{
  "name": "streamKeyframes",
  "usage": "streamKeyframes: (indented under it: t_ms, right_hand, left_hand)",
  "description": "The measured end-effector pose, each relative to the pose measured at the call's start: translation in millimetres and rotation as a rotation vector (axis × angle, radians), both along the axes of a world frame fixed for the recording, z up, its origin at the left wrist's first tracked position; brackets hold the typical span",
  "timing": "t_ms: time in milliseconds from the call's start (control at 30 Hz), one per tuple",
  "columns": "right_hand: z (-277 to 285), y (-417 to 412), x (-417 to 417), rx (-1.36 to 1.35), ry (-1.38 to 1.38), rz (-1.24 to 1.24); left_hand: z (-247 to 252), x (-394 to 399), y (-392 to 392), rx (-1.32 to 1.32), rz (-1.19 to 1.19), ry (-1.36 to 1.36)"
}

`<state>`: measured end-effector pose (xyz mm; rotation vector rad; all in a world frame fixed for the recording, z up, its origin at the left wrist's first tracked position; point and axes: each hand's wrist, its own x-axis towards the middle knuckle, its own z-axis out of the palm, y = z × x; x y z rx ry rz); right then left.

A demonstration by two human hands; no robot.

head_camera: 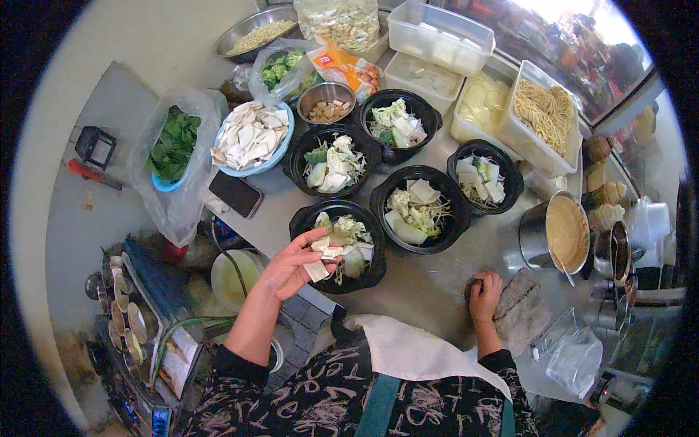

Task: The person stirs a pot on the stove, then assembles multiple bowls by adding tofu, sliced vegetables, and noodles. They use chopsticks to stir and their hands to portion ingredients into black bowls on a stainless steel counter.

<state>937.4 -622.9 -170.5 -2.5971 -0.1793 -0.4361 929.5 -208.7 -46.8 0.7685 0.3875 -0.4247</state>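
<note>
My left hand point(297, 265) holds a few pale flat slices point(323, 251) over the nearest black pot point(377, 270). Cauliflower, bean sprouts and white pieces fill that pot, partly hidden by the hand. To its right a second black pot point(464, 210) contains similar vegetables and pale slices. Farther back stand three more: one pot point(292, 169) behind the nearest, another pot point(431, 112) at the back, and a smaller pot point(516, 194) on the right. My right hand point(485, 296) rests curled on the steel worktop point(426, 295) beside a grey cloth point(521, 308); whether its fingers grip anything is hidden.
Back left are a blue basin point(291, 123) of white slices, a bag of leafy greens point(175, 145) and a phone point(236, 195). Noodles point(543, 114) fill a plastic tub. A saucepan point(538, 235) of tan sauce stands right. A bucket point(235, 278) sits below the left edge.
</note>
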Motion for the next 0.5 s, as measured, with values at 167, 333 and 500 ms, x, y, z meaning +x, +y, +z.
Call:
streamKeyframes:
  t_ms: [167,333,500]
  right_hand:
    - [-2,-1,0,-0.002,0.008,0.003]
    - [4,4,0,0.003,-0.007,0.016]
    - [0,0,-2,0.001,0.041,0.012]
  left_hand:
    - [-4,-3,1,0.002,-0.015,0.068]
    - [0,-6,-5,0.238,-0.127,0.004]
    - [-1,1,9,0.1,0.113,0.003]
